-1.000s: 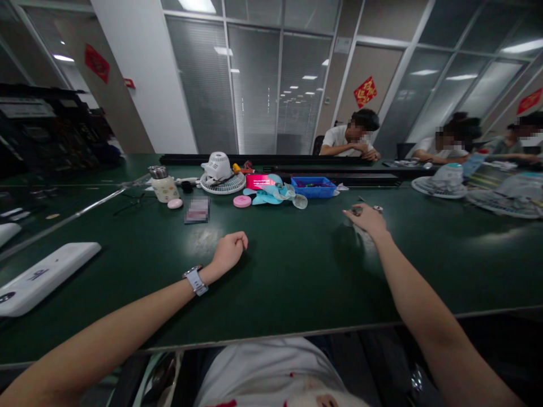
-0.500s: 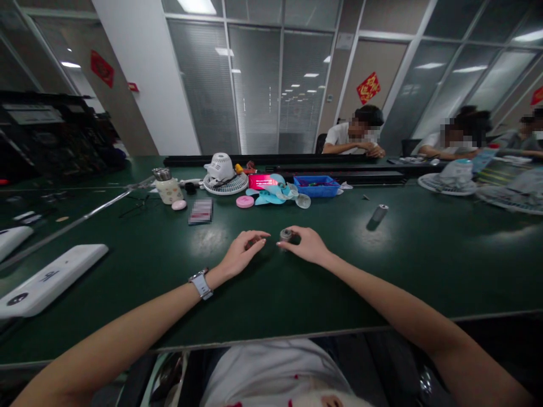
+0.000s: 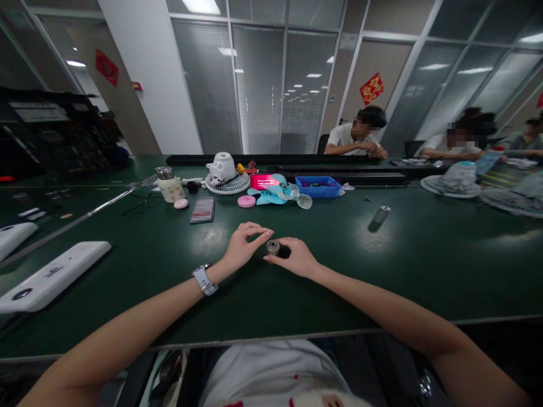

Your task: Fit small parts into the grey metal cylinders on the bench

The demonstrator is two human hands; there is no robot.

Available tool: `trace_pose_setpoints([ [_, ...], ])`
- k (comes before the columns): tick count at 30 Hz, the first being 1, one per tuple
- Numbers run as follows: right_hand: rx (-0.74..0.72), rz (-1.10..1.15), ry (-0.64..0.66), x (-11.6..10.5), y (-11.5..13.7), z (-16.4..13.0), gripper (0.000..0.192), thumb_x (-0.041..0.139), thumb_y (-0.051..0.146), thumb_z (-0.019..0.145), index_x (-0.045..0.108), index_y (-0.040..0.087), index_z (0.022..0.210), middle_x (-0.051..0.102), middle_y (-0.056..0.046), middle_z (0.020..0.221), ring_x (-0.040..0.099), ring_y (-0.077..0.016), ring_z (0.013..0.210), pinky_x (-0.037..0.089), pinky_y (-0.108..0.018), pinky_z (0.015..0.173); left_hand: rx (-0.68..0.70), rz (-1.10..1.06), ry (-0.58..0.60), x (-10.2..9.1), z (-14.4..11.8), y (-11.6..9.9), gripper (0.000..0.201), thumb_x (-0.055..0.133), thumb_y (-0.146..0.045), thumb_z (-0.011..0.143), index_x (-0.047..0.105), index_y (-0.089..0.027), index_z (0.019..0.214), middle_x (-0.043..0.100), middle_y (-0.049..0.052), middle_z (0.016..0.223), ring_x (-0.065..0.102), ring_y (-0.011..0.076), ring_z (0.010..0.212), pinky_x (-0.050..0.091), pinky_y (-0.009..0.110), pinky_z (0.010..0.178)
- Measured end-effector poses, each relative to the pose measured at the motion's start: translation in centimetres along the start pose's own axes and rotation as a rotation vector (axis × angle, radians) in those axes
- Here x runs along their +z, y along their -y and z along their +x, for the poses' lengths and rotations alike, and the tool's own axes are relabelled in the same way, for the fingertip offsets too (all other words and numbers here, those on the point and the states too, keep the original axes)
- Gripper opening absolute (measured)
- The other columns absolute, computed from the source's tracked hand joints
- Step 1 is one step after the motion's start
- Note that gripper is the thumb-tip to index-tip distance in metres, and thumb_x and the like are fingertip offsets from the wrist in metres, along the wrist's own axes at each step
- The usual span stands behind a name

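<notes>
A small round metal cylinder (image 3: 272, 247), with a dark ring and a centre spot on its top face, stands upright over the green table. My right hand (image 3: 297, 257) grips it between thumb and forefinger from the right. Just above and left of the cylinder, my left hand (image 3: 244, 246) has its thumb and forefinger pinched together. Whether anything tiny sits between those fingertips I cannot make out. Further right on the table lies a separate silver metal can (image 3: 380, 215), slightly tilted in view.
Behind the hands are a white fan (image 3: 223, 167), light-blue fan blades (image 3: 271, 195), a pink round lid (image 3: 246, 201) and a blue tray (image 3: 318, 186). A cream bottle (image 3: 168, 187) stands left, with a white device (image 3: 59, 277) nearer. Several people sit opposite.
My right hand has brought the metal cylinder left and slightly nearer to me. My left thumb and forefinger have closed together beside it.
</notes>
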State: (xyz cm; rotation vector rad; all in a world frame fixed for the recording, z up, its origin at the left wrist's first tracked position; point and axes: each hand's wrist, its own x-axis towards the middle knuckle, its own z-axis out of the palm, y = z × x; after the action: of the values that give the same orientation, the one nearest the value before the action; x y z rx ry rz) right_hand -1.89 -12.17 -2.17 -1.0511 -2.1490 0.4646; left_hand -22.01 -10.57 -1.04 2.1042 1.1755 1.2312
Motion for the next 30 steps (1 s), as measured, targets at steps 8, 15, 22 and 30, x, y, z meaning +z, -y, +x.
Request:
trace_pose_setpoints([
  [8, 0.086, -0.094, -0.156, -2.9, -3.1, 0.9, 0.042, 0.067, 0.056, 0.081, 0.072, 0.022, 0.106, 0.074, -0.006, 0.105, 0.068, -0.0235, 0.096, 0.049, -0.037, 0.088, -0.087, 0.315, 0.196, -0.3, -0.2, 2.6, 0.03, 0.061, -0.051, 0.086, 0.077, -0.033, 0.103, 0.064, 0.005, 0.09, 0.052, 0.0226, 0.091, 0.038, 0.036, 0.08],
  [15, 0.64, -0.507, -0.476, -12.6, -13.4, 0.6, 0.046, 0.06, 0.056, 0.084, 0.072, 0.018, 0.106, 0.074, -0.012, 0.102, 0.068, -0.0289, 0.096, 0.051, -0.038, 0.083, -0.107, 0.3, 0.189, -0.5, -0.4, 2.1, 0.044, 0.056, -0.052, 0.088, 0.068, -0.028, 0.123, 0.065, 0.006, 0.09, 0.054, 0.0228, 0.089, 0.041, 0.035, 0.079],
  [22, 0.986, -0.515, -0.402, -16.1, -17.3, -1.3, 0.053, 0.058, 0.059, 0.083, 0.068, 0.016, 0.112, 0.069, -0.018, 0.111, 0.066, -0.0321, 0.102, 0.05, -0.042, 0.084, -0.17, 0.176, 0.054, -0.6, -0.5, 2.7, 0.043, 0.039, -0.023, 0.089, 0.069, -0.021, 0.121, 0.068, 0.006, 0.097, 0.06, 0.0202, 0.093, 0.045, 0.034, 0.086],
  [30, 0.43, -0.677, -0.64, -11.4, -10.4, 0.4, 0.07, 0.067, 0.041, 0.081, 0.043, 0.012, 0.14, 0.047, -0.023, 0.143, 0.041, -0.0372, 0.134, 0.03, -0.057, 0.108, -0.271, 0.06, 0.064, -1.0, -0.7, 2.7, 0.048, 0.033, -0.019, 0.084, 0.072, -0.019, 0.112, 0.058, -0.001, 0.061, 0.055, 0.0154, 0.06, 0.042, 0.027, 0.063],
])
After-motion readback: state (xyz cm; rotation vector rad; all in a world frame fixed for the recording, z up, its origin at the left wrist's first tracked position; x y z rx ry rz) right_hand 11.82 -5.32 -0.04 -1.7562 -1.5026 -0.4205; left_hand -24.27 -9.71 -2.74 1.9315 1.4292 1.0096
